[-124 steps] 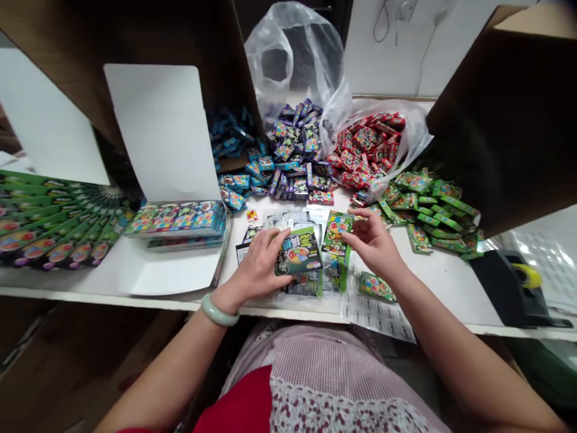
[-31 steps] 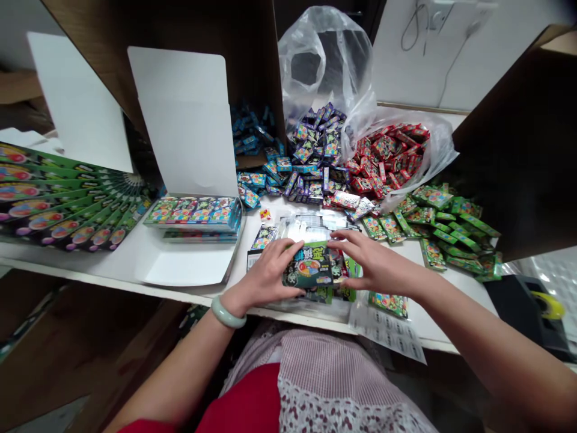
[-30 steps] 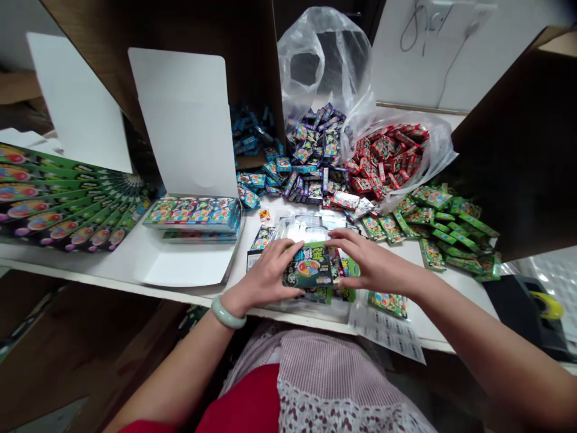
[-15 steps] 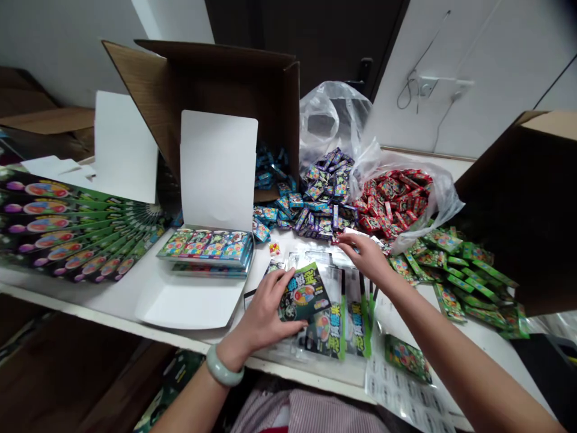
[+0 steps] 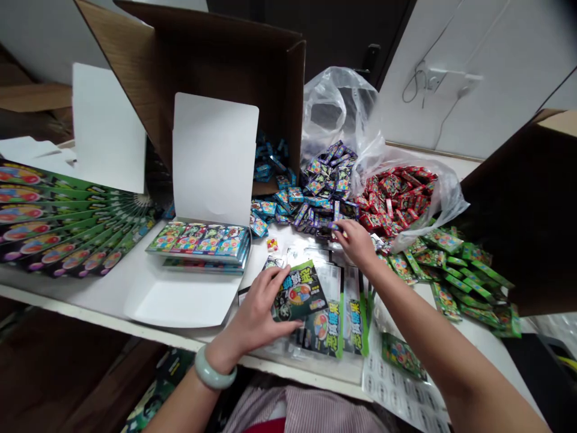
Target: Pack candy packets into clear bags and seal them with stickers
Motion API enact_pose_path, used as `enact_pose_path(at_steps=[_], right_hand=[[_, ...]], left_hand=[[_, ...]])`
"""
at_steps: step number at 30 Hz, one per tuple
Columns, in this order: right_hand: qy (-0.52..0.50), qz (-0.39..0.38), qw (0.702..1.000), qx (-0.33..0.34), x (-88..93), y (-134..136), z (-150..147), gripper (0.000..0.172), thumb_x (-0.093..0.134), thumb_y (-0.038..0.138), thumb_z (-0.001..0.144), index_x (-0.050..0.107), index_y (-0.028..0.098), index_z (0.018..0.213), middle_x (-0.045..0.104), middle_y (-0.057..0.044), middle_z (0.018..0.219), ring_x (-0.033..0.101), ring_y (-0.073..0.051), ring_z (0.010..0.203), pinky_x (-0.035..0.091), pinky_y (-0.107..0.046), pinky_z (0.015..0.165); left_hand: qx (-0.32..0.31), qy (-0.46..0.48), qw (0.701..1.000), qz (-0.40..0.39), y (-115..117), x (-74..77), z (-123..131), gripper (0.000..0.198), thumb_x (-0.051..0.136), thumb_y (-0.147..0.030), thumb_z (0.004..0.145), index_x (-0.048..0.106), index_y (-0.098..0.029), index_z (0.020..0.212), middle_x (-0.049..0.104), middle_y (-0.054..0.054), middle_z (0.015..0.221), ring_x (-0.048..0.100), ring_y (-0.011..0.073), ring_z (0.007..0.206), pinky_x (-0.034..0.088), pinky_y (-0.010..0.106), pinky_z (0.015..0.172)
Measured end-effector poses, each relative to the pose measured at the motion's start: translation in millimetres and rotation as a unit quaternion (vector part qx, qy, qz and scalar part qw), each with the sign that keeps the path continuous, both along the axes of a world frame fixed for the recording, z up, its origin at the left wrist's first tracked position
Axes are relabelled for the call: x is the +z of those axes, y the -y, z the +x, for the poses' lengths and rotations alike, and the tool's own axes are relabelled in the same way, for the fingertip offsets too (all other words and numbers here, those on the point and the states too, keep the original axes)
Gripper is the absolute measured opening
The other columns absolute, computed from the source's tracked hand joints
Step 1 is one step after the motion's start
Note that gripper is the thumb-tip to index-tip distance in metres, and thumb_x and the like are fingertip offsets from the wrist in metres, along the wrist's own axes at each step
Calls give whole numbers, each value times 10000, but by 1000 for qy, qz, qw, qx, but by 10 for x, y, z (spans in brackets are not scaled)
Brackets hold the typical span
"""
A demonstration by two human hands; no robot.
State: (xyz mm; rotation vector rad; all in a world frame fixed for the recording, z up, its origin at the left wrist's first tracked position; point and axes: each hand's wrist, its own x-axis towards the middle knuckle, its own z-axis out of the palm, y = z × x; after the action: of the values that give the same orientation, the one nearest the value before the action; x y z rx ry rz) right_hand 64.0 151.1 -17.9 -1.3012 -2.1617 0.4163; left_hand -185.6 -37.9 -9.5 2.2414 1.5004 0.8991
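Observation:
My left hand [image 5: 259,310], with a pale green bangle at the wrist, grips the edge of a dark candy packet [image 5: 303,293] between thumb and fingers. Beneath it lie flat green-edged candy packets [image 5: 354,322] in clear wrapping. Farther up, my right hand [image 5: 357,242] pinches a small purple candy box [image 5: 334,227] at the front of the purple box pile [image 5: 331,177]. A heap of small blue boxes [image 5: 264,208] adjoins that pile on the left. Close by, a little clear sachet of red and yellow candies [image 5: 272,244] rests on the table.
An open white carton [image 5: 180,304] holds stacked four-colour packs [image 5: 198,240]. Red boxes [image 5: 392,192] fill a clear plastic bag [image 5: 444,210]. Green packets [image 5: 469,276] spread at right beside a dark carton [image 5: 536,222]. A sticker sheet [image 5: 396,391] lies at the front edge; fanned printed sleeves [image 5: 67,222] stand left.
My right hand has moved slightly down and closed on a small purple box at the pile's front. The left hand keeps the packet in much the same place. The camera view has shifted slightly.

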Motion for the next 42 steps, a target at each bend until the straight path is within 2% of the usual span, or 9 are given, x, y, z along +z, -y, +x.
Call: enact_pose_path(at_steps=[4,7,13,16,20,23,28,34,42], right_hand=[[-142,-113,981,-64,66,328,220,412,421,357,886,497,209,1263,635,-56,944,655,-174,789,566,-341,689],[-236,-246,937,-82,33,608,353,348,519,384,804,547,214,1107,603,22,734,652,-151,662,575,-314,624],[-193,-301,931,-77,-92,1060,576,275,659,415,720,573,191,853,661,-29,686,655,-207,655,553,-373,628],[-112,-239,963,-49,-24,1109,637,362,709,347,712,620,177,1019,691,-123,999,642,-281,953,496,-492,878],[127,-118,982,75,55,974,518,818,795,346,662,443,208,1387,403,-165,1486,299,-361,1397,298,-563,1091],[169,-119,971,118,61,889,401,822,777,292,667,430,172,1403,461,-177,1432,404,-346,1331,337,-522,1079],[32,14,998,42,342,1047,507,668,684,294,746,462,188,1367,506,-151,1356,451,-322,1274,373,-503,1068],[151,11,971,184,831,1381,601,675,704,237,748,472,266,1382,485,-109,1399,455,-352,1250,385,-545,1053],[95,-90,957,260,732,1367,552,700,773,320,740,449,238,1355,446,-135,1384,495,-284,1246,453,-435,1038]], left_hand=[[2,-3,1000,5,2,38,-7,986,801,-355,700,222,-235,1490,427,138,1323,457,340,1241,428,527,1058],[-2,-8,1000,7,9,47,26,952,785,-367,719,239,-236,1487,436,132,1308,462,340,1236,430,529,1054],[-12,-19,1000,5,2,36,87,943,775,-434,723,255,-247,1487,435,124,1314,463,338,1234,420,538,1061],[-8,-20,1000,8,0,52,91,935,776,-438,722,264,-244,1481,435,116,1298,471,329,1220,420,526,1063],[-14,-27,1000,-7,5,83,139,920,772,-425,730,266,-252,1478,426,113,1300,464,325,1226,419,524,1061],[-32,-29,999,-17,12,74,178,933,775,-422,728,257,-236,1481,418,126,1315,447,324,1244,406,519,1070],[-48,-40,998,-18,-2,12,192,974,785,-450,703,255,-209,1483,411,155,1324,435,342,1250,394,534,1068],[-78,-48,996,0,-60,24,273,992,795,-450,689,261,-188,1484,419,163,1318,432,341,1241,387,519,1066],[-112,-49,992,-20,15,22,363,985,788,-462,689,272,-192,1483,425,159,1323,427,348,1238,385,524,1055]])
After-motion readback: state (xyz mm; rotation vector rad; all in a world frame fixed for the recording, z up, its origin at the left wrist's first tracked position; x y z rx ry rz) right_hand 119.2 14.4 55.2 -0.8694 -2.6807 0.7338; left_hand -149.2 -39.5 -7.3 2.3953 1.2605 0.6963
